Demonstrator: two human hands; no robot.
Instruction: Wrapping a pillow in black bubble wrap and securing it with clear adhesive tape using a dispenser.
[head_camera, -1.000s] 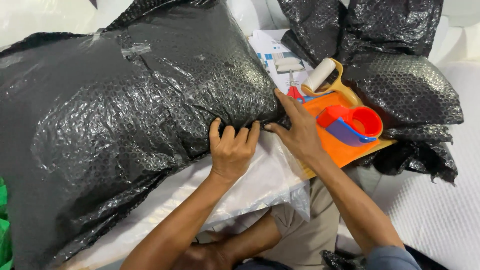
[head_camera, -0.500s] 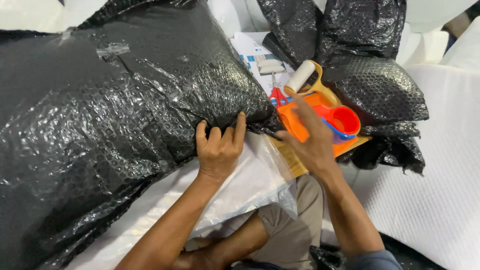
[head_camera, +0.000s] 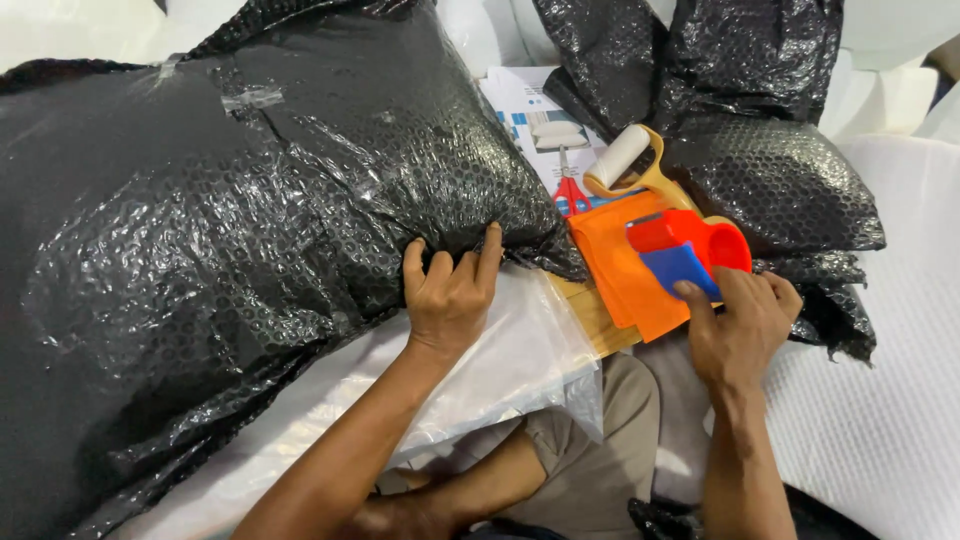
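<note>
Left hand sits at frame centre, fingers pressed together and curled over the lower edge of the big black bubble-wrapped bundle, pinning the wrap down. The bundle fills the 9 to 12 o'clock side and lies on a clear plastic-bagged white pad. Right hand at 4 o'clock closes on the red-and-blue tape dispenser, thumb on its blue handle, fingers wrapped behind. The dispenser rests on orange sheets. At 1 o'clock: yellow-handled roller, red-handled scissors, more black bubble wrap.
</note>
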